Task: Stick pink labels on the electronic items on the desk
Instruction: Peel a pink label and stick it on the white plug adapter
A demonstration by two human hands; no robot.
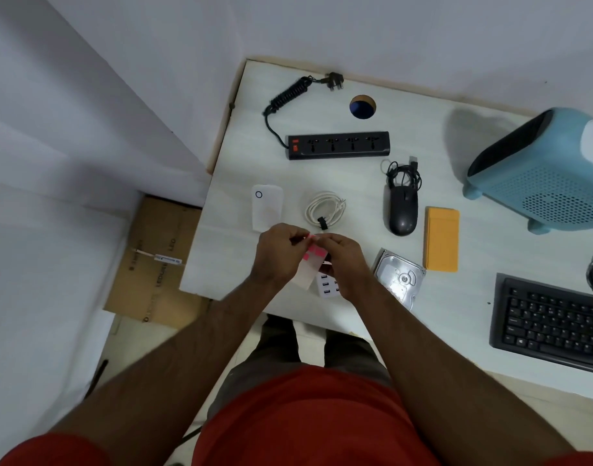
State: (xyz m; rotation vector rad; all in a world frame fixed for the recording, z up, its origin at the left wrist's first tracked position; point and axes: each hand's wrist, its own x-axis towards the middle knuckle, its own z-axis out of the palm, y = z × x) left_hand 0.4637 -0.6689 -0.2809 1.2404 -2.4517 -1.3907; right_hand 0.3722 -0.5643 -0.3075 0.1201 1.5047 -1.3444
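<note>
We see two bare hands meeting close together above the near edge of the desk. The left hand grips a pale backing sheet that carries the pink labels, while the right hand pinches at the sheet's top edge, apparently peeling one label free. Directly beneath the hands lies a white USB charger. At twelve o'clock sits a coiled white cable, at eleven a white device, and farther off a black power strip. At two o'clock is a mouse, at three a bare hard drive and an orange case. We judge the peeled label could fold and stick to itself or to a fingertip.
</note>
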